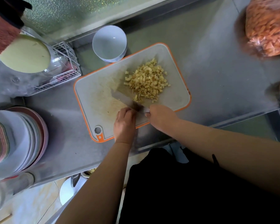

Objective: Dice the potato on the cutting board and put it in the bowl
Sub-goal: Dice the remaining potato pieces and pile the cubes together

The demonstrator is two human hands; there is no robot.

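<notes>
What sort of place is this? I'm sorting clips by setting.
Probably a commercial or canteen kitchen, not a home one: a stainless steel counter, a tall stack of plates, and a big bag of cut carrot beside the cutting board of diced potato.

Plate stack [15,143], carrot bag [268,26]

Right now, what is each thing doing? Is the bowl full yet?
bowl: empty, upright, beside the board's far corner.
potato: diced, piled on the board.
cutting board: flat on the counter.
knife: blade low over the board, next to the pile.
right hand: holds the knife handle.
left hand: fingers curled, by the blade.
plates: stacked.
</notes>
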